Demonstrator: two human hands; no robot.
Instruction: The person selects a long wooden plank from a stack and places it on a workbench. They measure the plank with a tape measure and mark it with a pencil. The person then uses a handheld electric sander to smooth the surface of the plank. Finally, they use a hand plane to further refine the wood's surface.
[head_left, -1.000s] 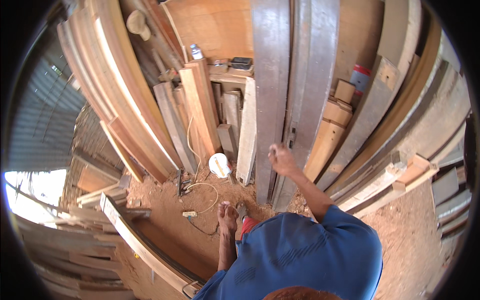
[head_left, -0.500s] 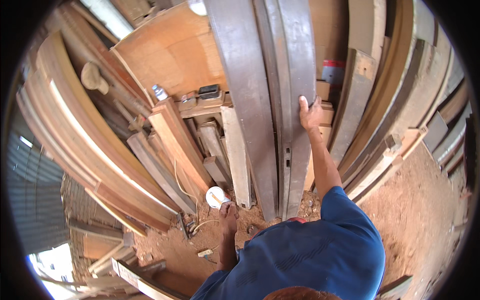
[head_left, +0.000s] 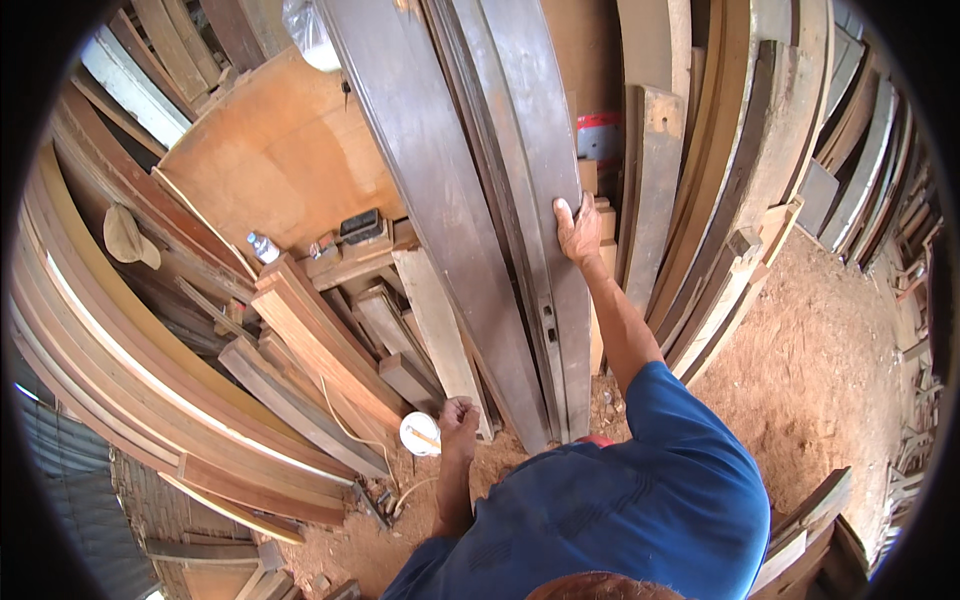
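Note:
My left hand [head_left: 459,428] is low, near the foot of the leaning boards, its fingers curled at the rim of a small white tub [head_left: 415,427]. A light-coloured stick lies across the tub's mouth; whatever else is inside cannot be made out. With my arm stretched out, my right hand [head_left: 579,231] grips the right edge of a tall dark brown wooden board [head_left: 520,130], thumb on its front face. That board has a slot with metal fittings low on its edge. Beside it leans a wider dark panel [head_left: 420,170].
Long planks [head_left: 130,330] lean on the left, and more timber [head_left: 725,200] on the right. A black box [head_left: 361,226] and a bottle [head_left: 263,247] sit on wood pieces behind. A cap [head_left: 130,238] hangs at the left. Cable lies on the sawdust-covered floor [head_left: 790,350].
The view has turned, so the boards appear farther left and tilted. My left hand has turned with the tub, which now sits left of it. My right hand stays on the board's edge.

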